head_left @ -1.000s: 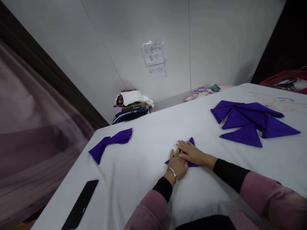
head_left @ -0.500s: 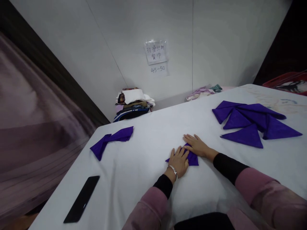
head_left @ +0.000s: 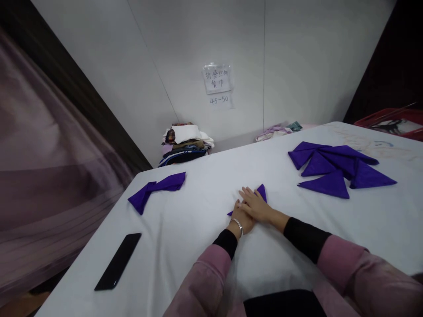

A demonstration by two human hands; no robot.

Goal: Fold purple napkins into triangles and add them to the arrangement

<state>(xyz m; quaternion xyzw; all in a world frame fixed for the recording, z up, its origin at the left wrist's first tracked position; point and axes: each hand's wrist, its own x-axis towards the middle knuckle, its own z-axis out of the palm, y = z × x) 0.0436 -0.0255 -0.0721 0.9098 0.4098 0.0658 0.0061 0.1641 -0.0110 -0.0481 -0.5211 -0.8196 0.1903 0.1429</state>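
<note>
folded napkins [head_left: 337,169] right, phone [head_left: 118,261] left

Linen-folding workroom, folded purple napkins [head_left: 337,169], stacked cloths [head_left: 185,143], wall label [head_left: 218,79]

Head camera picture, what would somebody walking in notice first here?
Probably the fan of folded purple triangles at the right of the white table, vivid against the cloth. Next, both hands pressed flat on a small purple napkin at the table's middle, the right hand lying over the left hand. A loose purple cloth lies at the left, a black phone nearer the front edge.
</note>
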